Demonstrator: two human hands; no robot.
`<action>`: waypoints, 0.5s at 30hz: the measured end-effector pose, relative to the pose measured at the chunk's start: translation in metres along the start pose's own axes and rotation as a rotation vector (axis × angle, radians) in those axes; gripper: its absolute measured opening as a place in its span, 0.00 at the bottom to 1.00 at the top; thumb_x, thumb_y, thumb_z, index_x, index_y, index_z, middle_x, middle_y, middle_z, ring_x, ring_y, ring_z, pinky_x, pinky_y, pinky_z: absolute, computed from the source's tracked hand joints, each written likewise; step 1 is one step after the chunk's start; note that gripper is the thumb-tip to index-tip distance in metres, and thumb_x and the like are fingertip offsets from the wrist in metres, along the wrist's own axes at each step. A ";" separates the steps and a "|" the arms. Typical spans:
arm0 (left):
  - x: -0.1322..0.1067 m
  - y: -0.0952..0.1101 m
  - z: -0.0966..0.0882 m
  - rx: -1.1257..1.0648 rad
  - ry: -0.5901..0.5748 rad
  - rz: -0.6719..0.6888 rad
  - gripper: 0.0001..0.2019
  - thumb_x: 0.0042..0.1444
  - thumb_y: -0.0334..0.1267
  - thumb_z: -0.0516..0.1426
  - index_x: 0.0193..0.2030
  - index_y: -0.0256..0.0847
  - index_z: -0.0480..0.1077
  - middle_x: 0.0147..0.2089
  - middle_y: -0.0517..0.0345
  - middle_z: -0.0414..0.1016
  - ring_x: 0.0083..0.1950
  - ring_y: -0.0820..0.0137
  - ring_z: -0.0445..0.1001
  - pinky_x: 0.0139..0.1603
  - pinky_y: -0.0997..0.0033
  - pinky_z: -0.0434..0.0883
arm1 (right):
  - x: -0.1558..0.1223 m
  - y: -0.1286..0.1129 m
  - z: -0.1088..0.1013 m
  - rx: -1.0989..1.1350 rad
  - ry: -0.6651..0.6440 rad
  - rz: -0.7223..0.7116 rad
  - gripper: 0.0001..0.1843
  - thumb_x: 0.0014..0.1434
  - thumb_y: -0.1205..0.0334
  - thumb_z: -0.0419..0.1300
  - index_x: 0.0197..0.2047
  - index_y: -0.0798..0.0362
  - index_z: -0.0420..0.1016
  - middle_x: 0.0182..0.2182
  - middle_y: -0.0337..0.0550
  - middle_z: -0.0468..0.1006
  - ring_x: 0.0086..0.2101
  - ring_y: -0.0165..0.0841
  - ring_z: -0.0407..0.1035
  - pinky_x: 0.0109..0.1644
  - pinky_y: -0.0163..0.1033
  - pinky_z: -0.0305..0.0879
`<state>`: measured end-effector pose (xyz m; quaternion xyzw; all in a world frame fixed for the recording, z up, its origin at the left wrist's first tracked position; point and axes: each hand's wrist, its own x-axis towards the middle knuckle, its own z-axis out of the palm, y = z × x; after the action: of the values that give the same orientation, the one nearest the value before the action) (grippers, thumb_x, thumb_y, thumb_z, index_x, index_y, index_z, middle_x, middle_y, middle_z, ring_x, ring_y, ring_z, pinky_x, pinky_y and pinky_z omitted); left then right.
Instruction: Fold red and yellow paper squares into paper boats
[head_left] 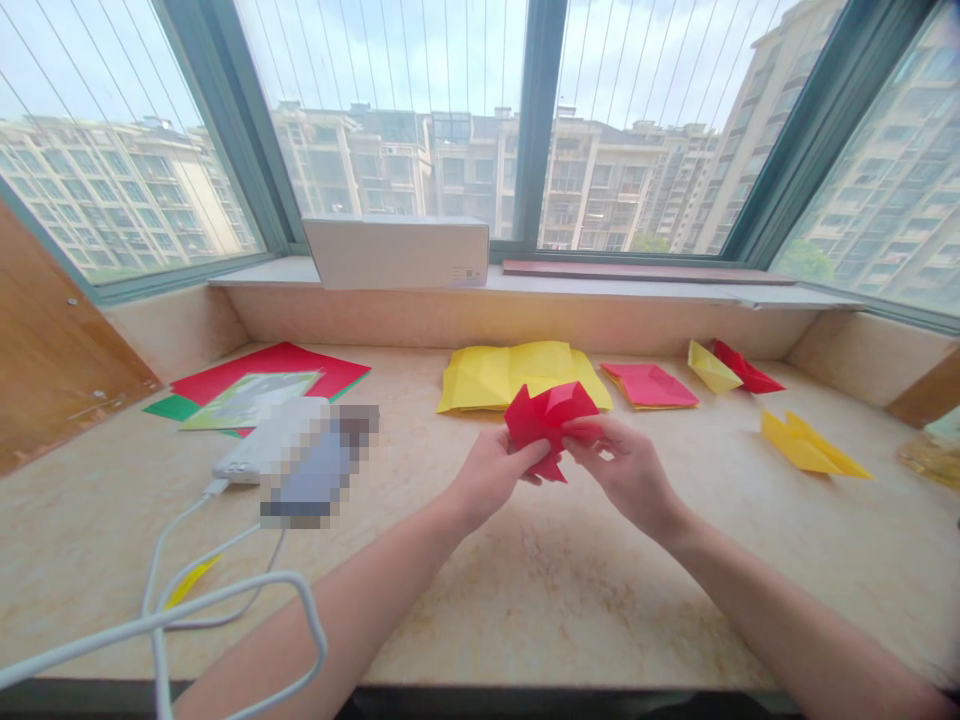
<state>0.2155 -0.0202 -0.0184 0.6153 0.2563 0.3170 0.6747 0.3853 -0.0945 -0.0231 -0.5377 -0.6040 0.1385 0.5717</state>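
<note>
A red folded paper (pixel 553 412) with several pointed flaps is held up over the counter between both hands. My left hand (pixel 501 462) grips its lower left side, the thumb lying across the front. On the right edge, my right hand (pixel 611 455) pinches a flap between thumb and fingers. Behind the hands lies a creased yellow paper (pixel 517 372). To its right is a red folded square (pixel 651 385) with yellow paper under it. Farther right stand a pale yellow folded paper boat (pixel 712 367), a red folded piece (pixel 746 370) and a yellow folded piece (pixel 814 445).
At left, red and green sheets (pixel 300 362) lie beneath a printed card (pixel 251 395). A white power bank (pixel 255 455) and a blurred-out device (pixel 319 470) sit nearby, with white cables (pixel 225 590) looping to the front edge. A white box (pixel 397 253) stands on the sill.
</note>
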 end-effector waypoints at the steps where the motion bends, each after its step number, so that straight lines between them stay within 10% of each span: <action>1: 0.000 0.000 -0.001 -0.002 0.004 0.000 0.14 0.54 0.46 0.64 0.38 0.35 0.77 0.35 0.50 0.81 0.33 0.67 0.79 0.32 0.71 0.71 | 0.000 0.000 -0.001 -0.031 -0.013 -0.037 0.07 0.59 0.63 0.63 0.41 0.50 0.80 0.35 0.43 0.81 0.32 0.35 0.74 0.33 0.40 0.71; 15: 0.002 -0.002 -0.003 -0.046 -0.009 0.023 0.23 0.55 0.53 0.62 0.47 0.34 0.76 0.42 0.44 0.81 0.41 0.62 0.80 0.41 0.65 0.75 | 0.000 0.007 -0.005 -0.294 -0.245 -0.347 0.22 0.62 0.71 0.56 0.53 0.38 0.78 0.51 0.46 0.75 0.48 0.41 0.73 0.50 0.48 0.74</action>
<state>0.2147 -0.0171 -0.0205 0.6041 0.2389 0.3275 0.6861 0.3924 -0.0939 -0.0269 -0.4825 -0.7656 0.0133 0.4253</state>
